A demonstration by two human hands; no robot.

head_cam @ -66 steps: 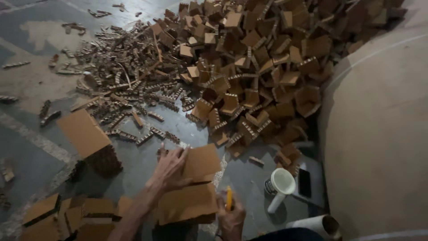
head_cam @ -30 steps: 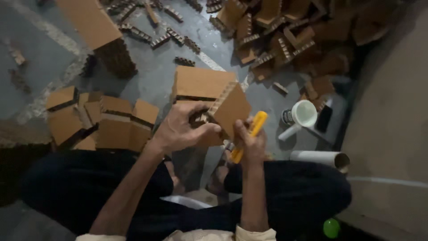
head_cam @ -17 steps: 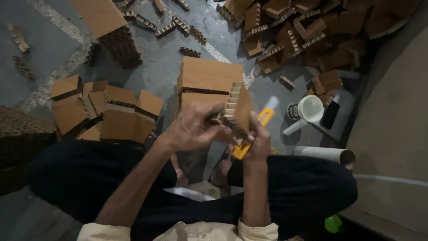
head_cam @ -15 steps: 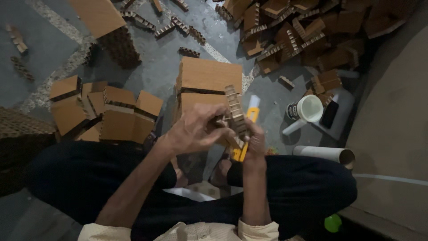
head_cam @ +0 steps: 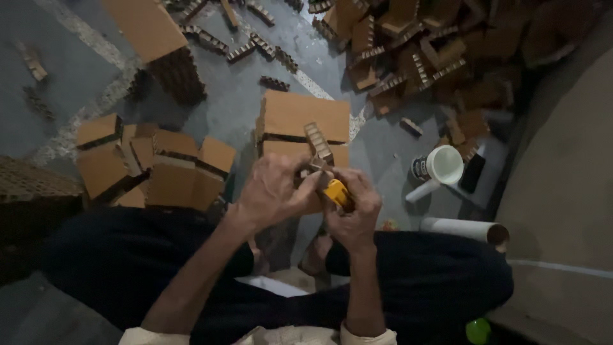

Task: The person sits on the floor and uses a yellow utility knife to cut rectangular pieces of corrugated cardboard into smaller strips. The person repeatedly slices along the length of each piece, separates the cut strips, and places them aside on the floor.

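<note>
Item count, head view

2 hands: left hand (head_cam: 276, 191) and right hand (head_cam: 354, 207). 1 yellow cutter (head_cam: 336, 192). 1 notched cardboard strip (head_cam: 318, 143) held upright between the hands. 1 flat cardboard stack (head_cam: 305, 118) directly beyond the hands. 1 tall cardboard block (head_cam: 156, 45) at upper left. 1 white cup (head_cam: 442, 165). 1 dark flat phone-like slab (head_cam: 473, 173) beside the cup. 1 cardboard tube (head_cam: 463, 229). 1 green ball (head_cam: 477, 330). Loose cardboard pieces in the pile (head_cam: 434, 57): too many and too overlapped to count.
</note>
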